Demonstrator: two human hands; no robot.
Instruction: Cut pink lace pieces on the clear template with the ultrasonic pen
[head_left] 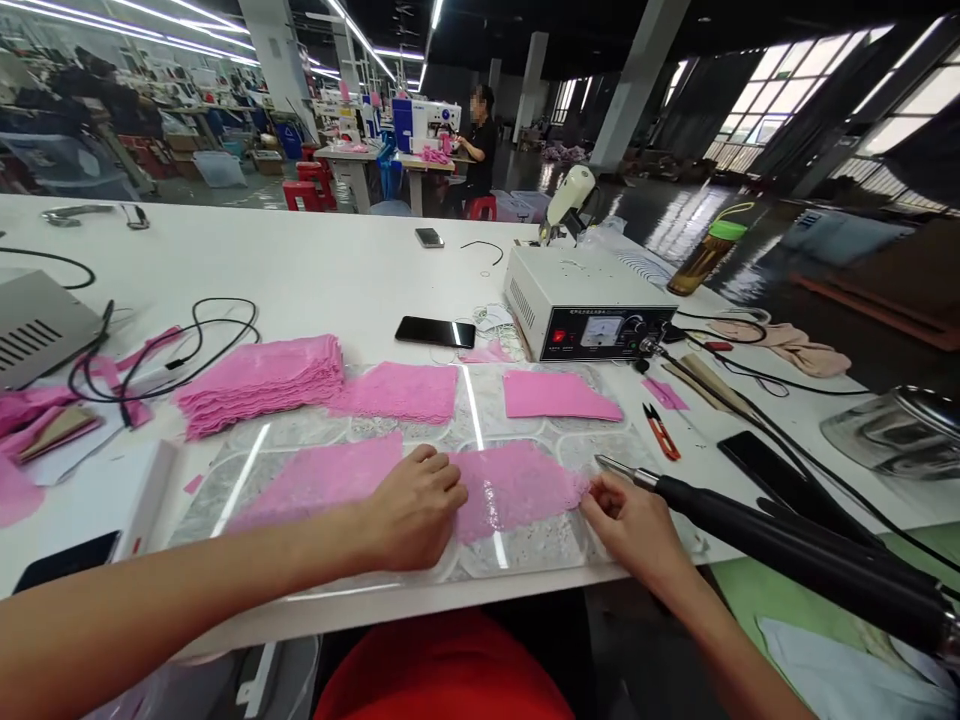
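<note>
Along the near edge of the white tabletop [345,255], a clear mat [547,553] lies flat beneath the work. On it, toward the near edge, rests a thin pink fabric piece [517,490], spread out between both hands. Left hand [420,508]: fingers curled, resting at the piece's left end; whether cloth is caught under them cannot be told. More pink cloth [322,475] shows beyond the left forearm; any join between the two is hidden. Right hand [628,515]: thumb and fingertips in a narrow pinch on the piece's right end. Just beside this hand is the metal tip of a black-handled tool [787,555], which slants in from the tabletop's right side.

Farther from the near edge, left to right: a tall pink stack [262,382], a lower pink stack [405,390] touching it, and a flat pink pile [559,396] set apart. Behind the pile stands a control box [592,290] with a dial. Red-handled snips [661,432] lie between the pile and the tabletop's right side.
</note>
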